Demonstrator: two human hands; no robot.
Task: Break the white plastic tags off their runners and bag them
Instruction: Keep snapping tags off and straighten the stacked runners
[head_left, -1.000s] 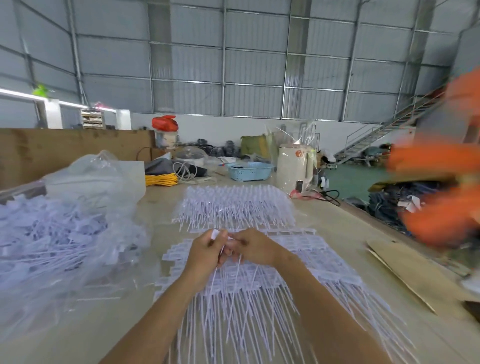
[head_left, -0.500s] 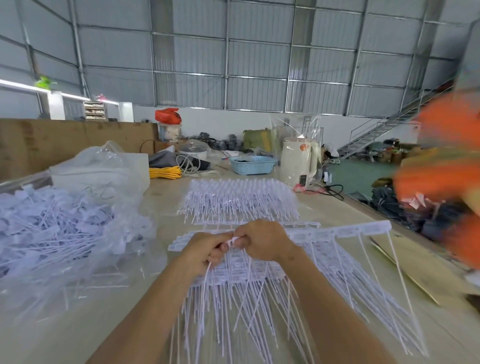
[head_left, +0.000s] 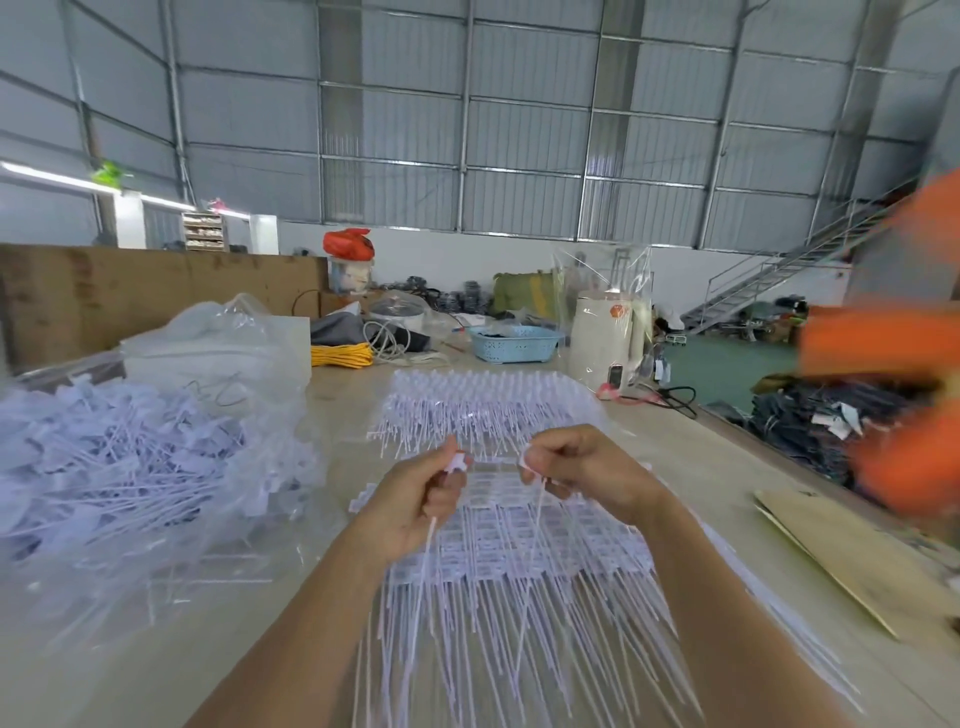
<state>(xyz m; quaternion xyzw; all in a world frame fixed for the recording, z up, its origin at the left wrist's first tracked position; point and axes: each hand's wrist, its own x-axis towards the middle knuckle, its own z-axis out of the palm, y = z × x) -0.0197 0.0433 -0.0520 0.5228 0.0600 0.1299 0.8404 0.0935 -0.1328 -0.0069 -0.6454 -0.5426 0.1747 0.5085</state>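
Two hands — left hand (head_left: 415, 499), right hand (head_left: 582, 470) — each apparently pinching one tag (head_left: 457, 462).

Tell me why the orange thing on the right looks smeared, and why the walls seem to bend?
Head view: the orange shape is motion-blurred, too smeared to identify; the wall beams bow from the wide-angle lens; both hands, left hand and right hand, and the white tags stay fairly sharp under soft, even light.

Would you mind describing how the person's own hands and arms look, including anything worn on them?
Both arms are bare from the bottom edge of the view up to the wrists, with no sleeves showing. The left hand and the right hand wear no gloves, and no watch, ring or bracelet is visible on them.
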